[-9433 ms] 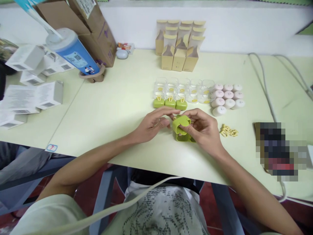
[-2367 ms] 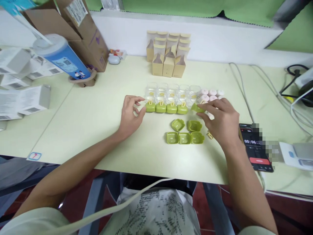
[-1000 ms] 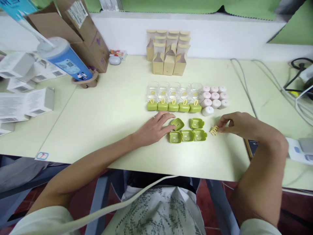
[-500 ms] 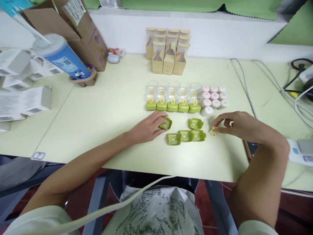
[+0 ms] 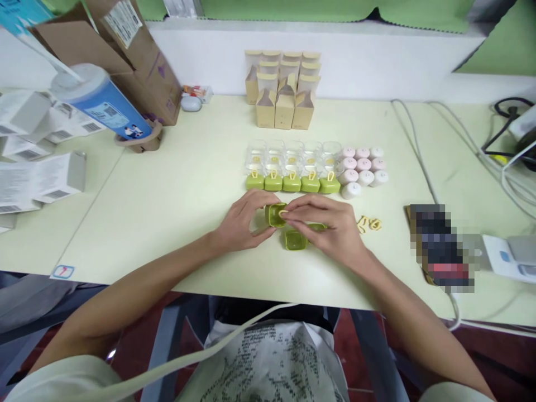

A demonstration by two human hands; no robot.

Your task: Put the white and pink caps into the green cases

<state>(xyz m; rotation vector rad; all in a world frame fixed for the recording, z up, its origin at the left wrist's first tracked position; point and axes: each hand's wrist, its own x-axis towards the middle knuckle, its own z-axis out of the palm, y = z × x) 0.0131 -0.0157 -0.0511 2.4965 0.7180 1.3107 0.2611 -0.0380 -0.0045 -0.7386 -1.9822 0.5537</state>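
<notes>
My left hand (image 5: 245, 223) grips a small green cup (image 5: 275, 215) between thumb and fingers, its hollow side tilted toward me. At the cup's opening, my right hand (image 5: 329, 223) pinches a small yellow cord loop (image 5: 283, 213). Another green cup (image 5: 295, 240) lies hollow side up just below; more are partly hidden behind my right hand. Several yellow cord loops (image 5: 368, 224) rest on the table right of that hand. Beyond my hands stands a row of green caps (image 5: 292, 183) with yellow loops on top.
Clear plastic cups (image 5: 293, 159) line up behind the green caps, beside pale pink and white cylinders (image 5: 363, 164). Open cardboard boxes (image 5: 285, 106) stand against the wall. A phone (image 5: 439, 245) lies at right. A blue canister (image 5: 109, 109) and white boxes (image 5: 58, 173) are at left.
My right hand has moved left from the loose cords to the cup, bringing a yellow loop. My left hand has lifted and tilted the green cup.
</notes>
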